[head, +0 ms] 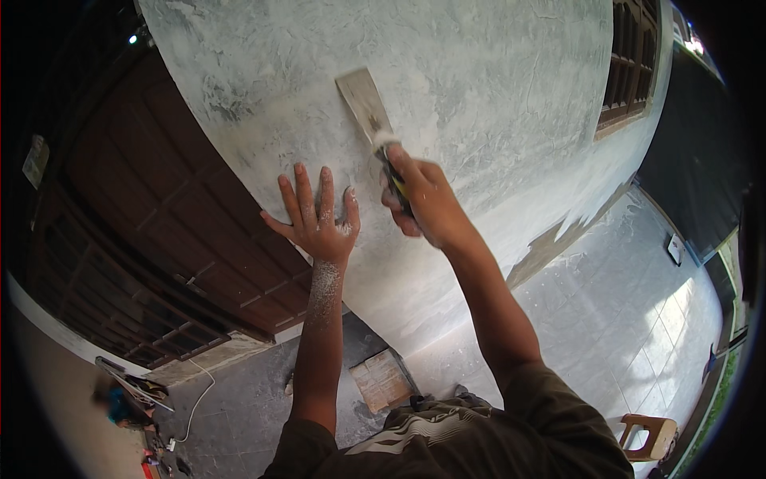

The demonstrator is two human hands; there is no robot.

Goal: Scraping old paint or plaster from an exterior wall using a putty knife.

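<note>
My right hand (422, 197) grips the dark handle of a putty knife (362, 99), whose wide metal blade points up along the wall. Pale, patchy plaster covers the wall (491, 102), with rough ridges and grey spots showing through. Whether the blade's edge touches the surface cannot be told. To the left of the tool, my left hand (320, 221) rests against the wall near its corner, fingers spread and holding nothing. White dust coats its fingers and the forearm below.
Left of the wall corner is a brown wooden door (179, 173). A shuttered window (631, 60) is set at upper right. Below are a tiled floor (586, 323), a flattened cardboard piece (383, 380), a white cable (200, 401) and a stool (649, 437).
</note>
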